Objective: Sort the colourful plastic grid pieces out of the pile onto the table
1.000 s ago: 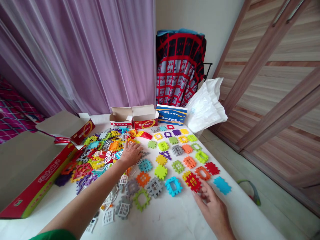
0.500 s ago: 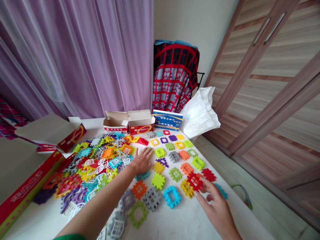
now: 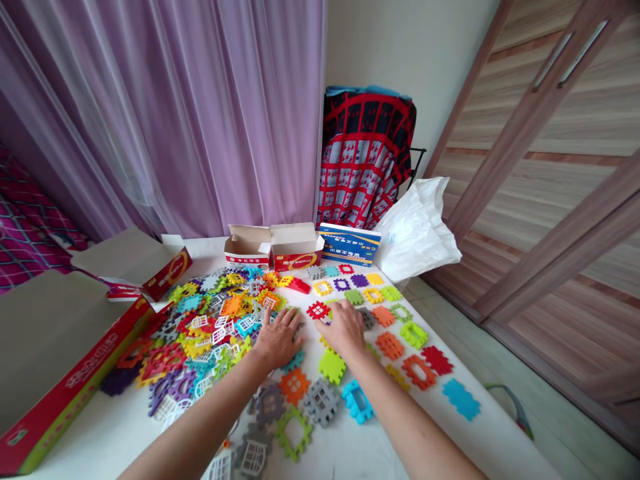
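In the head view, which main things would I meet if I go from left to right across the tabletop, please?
Large red-and-green open box, pile of mixed interlocking plastic pieces, left hand, red window piece, right hand, orange window piece, orange frame piece, light-blue flat piece.

Smooth moulded plastic pieces (image 3: 332,366) on a matt tabletop (image 3: 345,457)
The blue box (image 3: 350,245) looks like printed card, the white bag (image 3: 417,230) like crinkled plastic; the curtain (image 3: 165,113) is softly sheened cloth, the checked cover (image 3: 365,160) matt cloth, the wardrobe (image 3: 575,180) smooth and wood-grained with shiny metal handles (image 3: 584,53)
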The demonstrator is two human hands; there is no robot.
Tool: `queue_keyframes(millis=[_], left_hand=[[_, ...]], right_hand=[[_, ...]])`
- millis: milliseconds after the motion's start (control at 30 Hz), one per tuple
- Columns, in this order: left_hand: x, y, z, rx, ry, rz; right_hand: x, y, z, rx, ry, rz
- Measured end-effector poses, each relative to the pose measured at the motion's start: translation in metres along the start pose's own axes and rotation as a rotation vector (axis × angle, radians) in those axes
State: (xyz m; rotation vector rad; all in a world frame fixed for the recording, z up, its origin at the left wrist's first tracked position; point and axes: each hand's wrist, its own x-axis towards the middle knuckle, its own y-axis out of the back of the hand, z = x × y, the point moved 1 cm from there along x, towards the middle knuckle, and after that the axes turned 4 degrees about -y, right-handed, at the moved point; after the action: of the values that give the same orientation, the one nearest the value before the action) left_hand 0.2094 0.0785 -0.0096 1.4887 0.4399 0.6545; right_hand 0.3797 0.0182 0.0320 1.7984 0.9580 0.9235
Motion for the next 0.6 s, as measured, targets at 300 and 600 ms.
queue_keyframes(millis=[300,600], left_hand=[[-0.007,0.004,0.003,-0.019,0.040,-0.021],[-0.006,0.008,0.004,-0.024,0.033,-0.037]], right_hand=[[0.008,-0.017,-0.024,-0.198,0.012,-0.008],[0.015,-0.014,-0.024,-0.183,0.322,-0.189]])
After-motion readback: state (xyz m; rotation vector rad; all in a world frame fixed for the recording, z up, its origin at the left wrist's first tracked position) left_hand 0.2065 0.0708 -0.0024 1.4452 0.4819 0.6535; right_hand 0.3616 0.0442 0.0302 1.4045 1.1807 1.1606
